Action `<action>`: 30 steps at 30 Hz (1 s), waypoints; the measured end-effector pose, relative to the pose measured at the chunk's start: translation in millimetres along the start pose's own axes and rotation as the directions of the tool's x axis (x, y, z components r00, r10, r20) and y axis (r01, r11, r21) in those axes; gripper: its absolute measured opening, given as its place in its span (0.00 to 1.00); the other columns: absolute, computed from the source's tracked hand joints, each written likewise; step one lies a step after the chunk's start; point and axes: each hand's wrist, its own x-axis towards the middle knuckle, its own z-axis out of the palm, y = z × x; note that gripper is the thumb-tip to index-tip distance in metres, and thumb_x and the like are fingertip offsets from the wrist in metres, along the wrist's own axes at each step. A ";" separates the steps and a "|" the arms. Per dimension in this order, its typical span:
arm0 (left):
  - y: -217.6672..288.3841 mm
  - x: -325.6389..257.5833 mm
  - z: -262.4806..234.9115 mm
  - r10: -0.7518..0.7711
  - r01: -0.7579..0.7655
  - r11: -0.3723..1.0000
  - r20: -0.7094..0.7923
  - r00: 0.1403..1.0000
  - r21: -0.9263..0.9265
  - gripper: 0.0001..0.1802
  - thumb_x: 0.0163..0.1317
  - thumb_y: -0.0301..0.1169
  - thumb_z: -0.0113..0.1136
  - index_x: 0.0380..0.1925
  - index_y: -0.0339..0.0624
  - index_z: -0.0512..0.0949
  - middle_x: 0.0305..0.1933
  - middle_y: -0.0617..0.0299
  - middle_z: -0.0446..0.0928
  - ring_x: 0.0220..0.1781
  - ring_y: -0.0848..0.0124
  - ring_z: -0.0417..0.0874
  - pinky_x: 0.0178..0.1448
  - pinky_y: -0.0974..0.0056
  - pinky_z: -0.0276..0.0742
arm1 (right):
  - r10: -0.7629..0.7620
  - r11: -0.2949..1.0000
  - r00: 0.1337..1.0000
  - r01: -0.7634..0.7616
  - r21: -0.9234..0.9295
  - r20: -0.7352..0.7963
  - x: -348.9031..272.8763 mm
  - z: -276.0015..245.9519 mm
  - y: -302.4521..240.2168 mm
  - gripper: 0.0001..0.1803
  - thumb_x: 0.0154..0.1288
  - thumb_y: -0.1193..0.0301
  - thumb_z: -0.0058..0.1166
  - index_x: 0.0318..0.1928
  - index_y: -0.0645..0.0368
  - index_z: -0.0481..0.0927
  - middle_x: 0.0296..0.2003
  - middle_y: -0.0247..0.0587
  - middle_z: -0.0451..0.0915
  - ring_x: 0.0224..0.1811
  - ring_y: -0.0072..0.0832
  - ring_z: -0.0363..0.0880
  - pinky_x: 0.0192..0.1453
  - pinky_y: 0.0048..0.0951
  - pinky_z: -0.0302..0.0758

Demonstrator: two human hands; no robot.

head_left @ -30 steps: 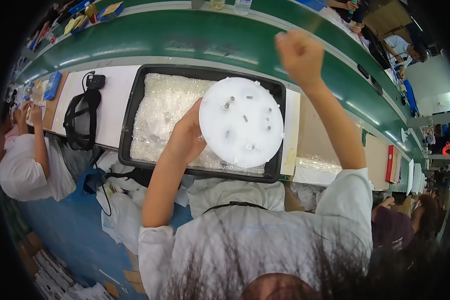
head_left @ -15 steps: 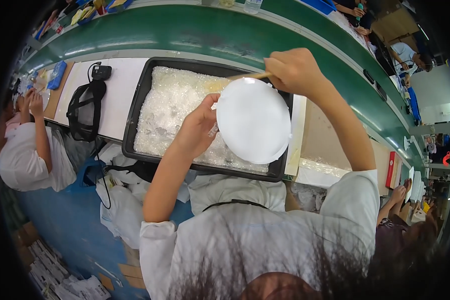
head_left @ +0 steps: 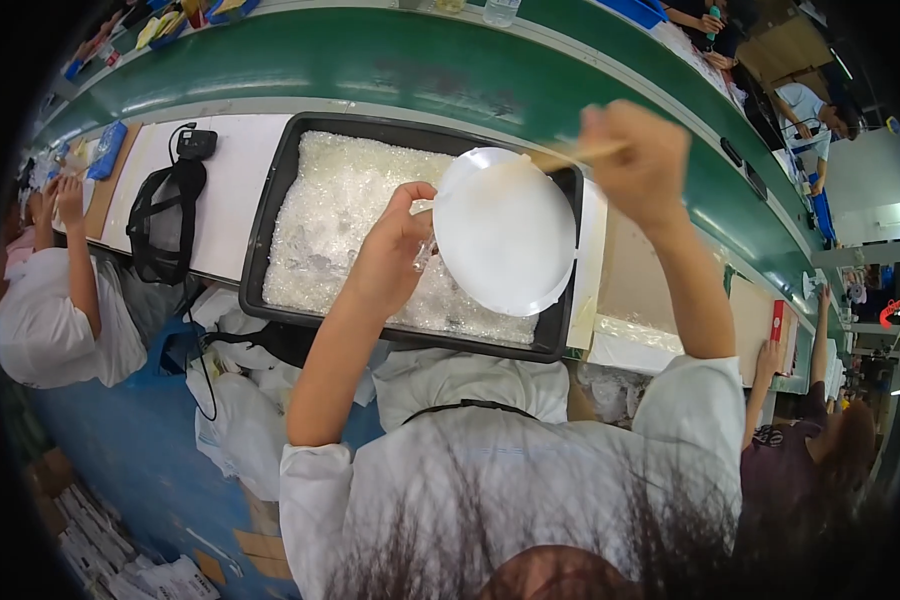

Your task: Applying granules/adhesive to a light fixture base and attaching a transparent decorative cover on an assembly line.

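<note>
My left hand (head_left: 388, 255) grips a white round plate-like piece (head_left: 508, 240) by its left edge, holding it tilted over a black tray (head_left: 264, 235). Something small and clear shows by those fingers; its kind is not plain. In my right hand (head_left: 642, 165), blurred by motion, is a thin light-wood brush (head_left: 567, 158). Its pale, smeared tip lies over the upper part of the white surface. Clear, glittering granules (head_left: 335, 205) fill the tray beneath, partly hidden by the piece and my left hand.
Left of the tray, a black head strap (head_left: 168, 225) with a small black box lies on a white board. A green conveyor belt (head_left: 370, 75) runs behind. Co-workers sit at left and right; a red box (head_left: 778, 320) stands near the right one.
My right hand has moved right, and the brush now reaches over the white face instead of its upper edge. The piece has tilted slightly. The right co-worker's arms have shifted.
</note>
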 end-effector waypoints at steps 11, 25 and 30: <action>0.1 -0.8 6.4 0.047 -0.047 0.999 -0.050 0.998 0.014 0.22 0.55 0.28 0.46 0.52 0.45 0.63 0.43 0.59 0.77 0.41 0.72 0.70 0.49 0.65 0.63 | 0.174 0.975 0.984 -0.176 0.134 0.025 -14.0 -2.9 -6.8 0.12 0.50 0.81 0.59 0.20 0.58 0.68 0.16 0.37 0.65 0.16 0.35 0.66 0.21 0.31 0.63; 0.2 -6.8 4.4 0.046 -0.047 0.999 -0.005 0.999 -0.025 0.22 0.57 0.29 0.47 0.54 0.44 0.63 0.44 0.59 0.76 0.48 0.70 0.74 0.56 0.64 0.66 | 0.285 0.958 0.935 -0.273 0.085 -0.211 -41.8 -12.4 -15.1 0.09 0.49 0.80 0.58 0.19 0.55 0.73 0.16 0.37 0.69 0.16 0.35 0.69 0.20 0.33 0.64; -6.3 0.1 -11.7 0.126 -0.128 0.991 -0.048 0.991 -0.041 0.21 0.59 0.31 0.47 0.54 0.44 0.64 0.44 0.61 0.77 0.50 0.71 0.73 0.56 0.65 0.66 | 0.518 0.855 0.793 -0.481 0.194 -0.321 -54.4 -16.0 -35.4 0.10 0.47 0.80 0.63 0.21 0.56 0.74 0.16 0.40 0.69 0.15 0.38 0.68 0.20 0.32 0.64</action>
